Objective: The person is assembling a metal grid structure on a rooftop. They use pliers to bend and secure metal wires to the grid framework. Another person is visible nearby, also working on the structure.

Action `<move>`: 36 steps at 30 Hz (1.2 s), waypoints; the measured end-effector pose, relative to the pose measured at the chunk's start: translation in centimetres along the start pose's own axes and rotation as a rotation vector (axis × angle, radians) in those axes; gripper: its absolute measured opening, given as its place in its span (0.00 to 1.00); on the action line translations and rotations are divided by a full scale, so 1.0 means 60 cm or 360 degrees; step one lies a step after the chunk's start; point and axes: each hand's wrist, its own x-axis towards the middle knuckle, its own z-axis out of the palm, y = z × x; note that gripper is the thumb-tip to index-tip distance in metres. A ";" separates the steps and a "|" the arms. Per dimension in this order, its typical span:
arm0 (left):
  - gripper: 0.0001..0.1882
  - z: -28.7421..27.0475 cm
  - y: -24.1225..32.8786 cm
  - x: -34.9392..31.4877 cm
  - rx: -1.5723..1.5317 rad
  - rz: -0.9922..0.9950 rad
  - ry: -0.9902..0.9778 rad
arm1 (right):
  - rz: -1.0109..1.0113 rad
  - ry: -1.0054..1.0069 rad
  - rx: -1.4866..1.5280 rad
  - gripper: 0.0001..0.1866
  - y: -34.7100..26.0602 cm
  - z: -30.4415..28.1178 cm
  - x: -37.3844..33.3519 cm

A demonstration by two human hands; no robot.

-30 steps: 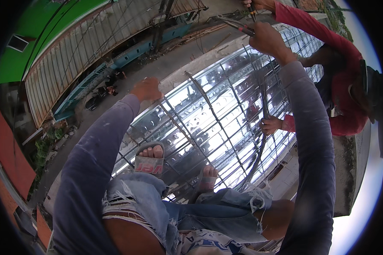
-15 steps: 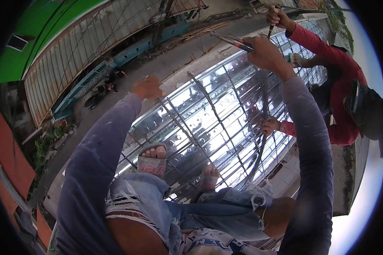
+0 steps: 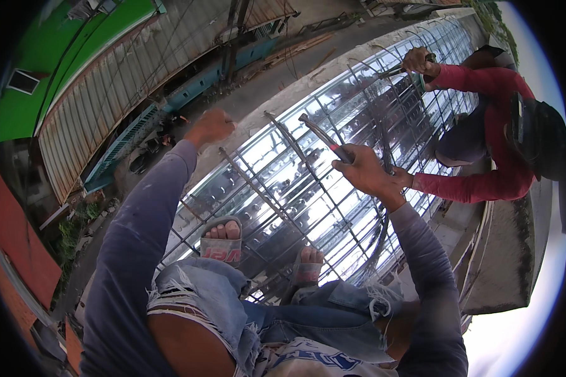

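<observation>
Pincers, head view: above steel-bar mesh and shiny metal decking, clasped in the curled right hand. Left hand: blurred, near the concrete ledge; whether spread or pressed together, impossible to discern.

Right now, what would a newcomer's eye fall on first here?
Probably the shiny metal sheeting across the middle, under a grid of dark bars. Above it, the right hand grips a pincer-like tool near the centre. A co-worker in red sleeves crouches at the right; a bright green wall fills the upper left.
</observation>
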 end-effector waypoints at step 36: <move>0.22 -0.026 -0.058 -0.087 0.0304 -0.0136 -0.0140 | -0.0215 -0.0299 -0.0891 0.08 0.148 0.037 -0.185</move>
